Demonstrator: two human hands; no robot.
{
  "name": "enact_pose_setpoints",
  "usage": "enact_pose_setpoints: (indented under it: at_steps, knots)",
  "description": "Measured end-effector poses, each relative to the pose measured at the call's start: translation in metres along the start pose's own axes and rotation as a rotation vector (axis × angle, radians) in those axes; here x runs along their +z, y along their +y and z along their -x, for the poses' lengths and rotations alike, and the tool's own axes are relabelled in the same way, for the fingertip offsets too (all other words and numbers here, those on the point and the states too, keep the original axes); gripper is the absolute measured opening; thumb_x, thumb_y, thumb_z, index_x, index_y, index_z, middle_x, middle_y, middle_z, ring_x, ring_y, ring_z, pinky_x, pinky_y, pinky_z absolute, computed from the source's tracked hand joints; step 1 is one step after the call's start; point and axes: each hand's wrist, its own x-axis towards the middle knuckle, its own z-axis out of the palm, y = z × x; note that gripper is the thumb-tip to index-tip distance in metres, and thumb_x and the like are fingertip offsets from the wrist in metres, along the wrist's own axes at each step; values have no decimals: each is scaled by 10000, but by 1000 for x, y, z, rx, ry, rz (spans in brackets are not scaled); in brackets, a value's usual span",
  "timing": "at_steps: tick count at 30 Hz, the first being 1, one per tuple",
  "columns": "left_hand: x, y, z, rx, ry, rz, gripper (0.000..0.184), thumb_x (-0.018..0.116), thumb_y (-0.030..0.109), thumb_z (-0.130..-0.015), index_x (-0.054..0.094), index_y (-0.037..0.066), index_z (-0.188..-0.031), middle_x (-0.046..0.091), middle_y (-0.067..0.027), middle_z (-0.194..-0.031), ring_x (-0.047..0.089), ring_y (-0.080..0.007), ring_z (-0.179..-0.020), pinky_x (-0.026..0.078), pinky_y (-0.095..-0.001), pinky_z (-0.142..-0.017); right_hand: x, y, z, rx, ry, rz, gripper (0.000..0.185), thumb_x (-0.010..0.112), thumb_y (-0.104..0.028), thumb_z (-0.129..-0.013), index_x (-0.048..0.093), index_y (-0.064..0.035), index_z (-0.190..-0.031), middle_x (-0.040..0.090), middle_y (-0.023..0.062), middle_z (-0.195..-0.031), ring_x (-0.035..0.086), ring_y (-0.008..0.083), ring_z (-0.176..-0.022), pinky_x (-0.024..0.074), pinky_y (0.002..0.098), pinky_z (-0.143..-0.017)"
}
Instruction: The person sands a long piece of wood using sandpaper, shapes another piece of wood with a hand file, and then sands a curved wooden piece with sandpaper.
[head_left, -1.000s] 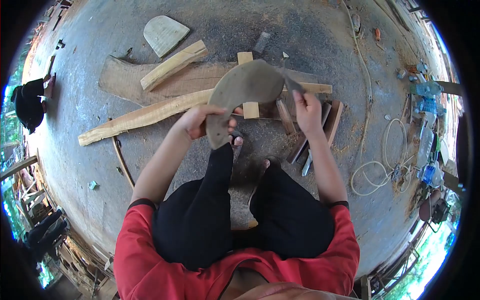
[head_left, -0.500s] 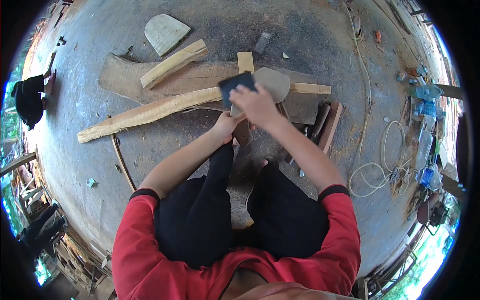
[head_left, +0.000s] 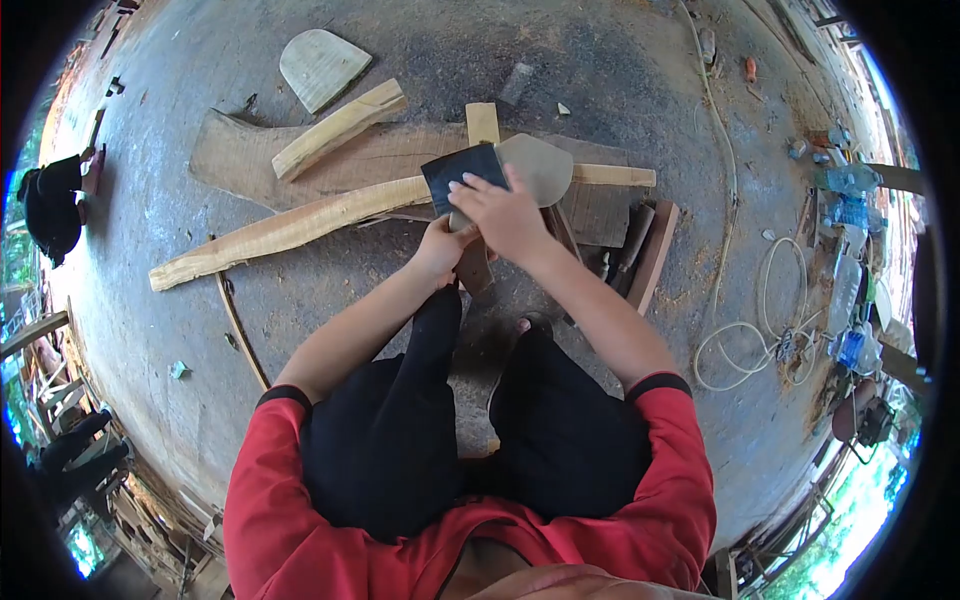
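Observation:
My right hand lies over a dark sheet of sandpaper, fingers pressed on it against a pale wooden board with a rounded end. My left hand is closed around the near edge of that board, below the sandpaper. Much of the board is hidden by the sheet and my hands. Under it, a short wood block sticks out at the far side, and a brown wood piece shows just below my hands.
A long pale strip, a short beam and a wide plank lie ahead. Another rounded board is farther off. A coiled hose and plastic bottles are at right. A dark cap is at left.
My right hand and the sandpaper have shifted slightly left and toward me over the board. My left hand keeps its grip. The whole view has drifted a little.

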Motion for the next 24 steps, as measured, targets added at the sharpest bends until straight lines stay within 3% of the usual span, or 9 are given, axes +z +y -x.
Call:
enact_pose_setpoints:
  at_steps: [2, 4, 12, 14, 18, 21, 24]
  knots:
    - [-1, 3, -2, 23, 18, -60, 294, 609, 193, -835, 472, 10, -1020, 586, -108, -798, 603, -211, -642, 521, -344, -545, -4, 28, -2, 57, 30, -47, 300, 414, -153, -853, 552, -180, -1118, 547, 6, -1196, 490, 127, -1138, 215, 569, -1001]
    - [5, 15, 5, -25, 36, -135, 309, 612, 197, -834, 459, 8, -1025, 583, -108, -788, 604, -207, -630, 516, -342, -540, -23, 55, -8, 351, 89, 110, 278, 435, -154, -859, 552, -187, -1109, 572, -10, -1156, 496, 126, -1130, 230, 593, -977]
    - [4, 18, 6, 92, 40, -329, 325, 622, 200, -828, 465, -2, -1029, 586, -97, -762, 596, -178, -591, 504, -300, -526, -24, 43, 13, 279, 240, 3, 214, 498, -141, -855, 555, -165, -1060, 584, -24, -1132, 522, 148, -1100, 295, 514, -956]
    - [0, 29, 1, 105, 49, -360, 334, 629, 199, -823, 470, -9, -1030, 589, -98, -768, 594, -173, -585, 502, -292, -522, -25, 51, 19, 364, 258, 8, 222, 495, -150, -862, 552, -176, -1075, 586, -20, -1129, 532, 148, -1087, 299, 500, -960]
    - [-12, 60, -19, 265, 122, -608, 396, 690, 239, -764, 510, -42, -978, 615, -111, -731, 612, -168, -563, 495, -300, -500, -43, 66, 36, 540, 220, -94, 240, 445, -157, -902, 537, -168, -1123, 584, -14, -1129, 559, 199, -1041, 264, 513, -990]
    - [-10, 102, -7, 156, 231, -844, 432, 714, 271, -738, 528, -48, -962, 621, -119, -734, 605, -171, -519, 488, -308, -480, -50, 67, 48, 494, 233, -204, 243, 438, -156, -909, 538, -153, -1130, 618, 42, -1037, 579, 242, -978, 227, 509, -1021]
    - [-29, 118, -12, 194, 108, -947, 427, 732, 275, -718, 553, -44, -939, 616, -118, -722, 582, -157, -461, 473, -298, -449, -51, 61, 56, 428, 294, -294, 240, 441, -162, -907, 549, -167, -1122, 628, 68, -984, 590, 250, -938, 213, 523, -1025]
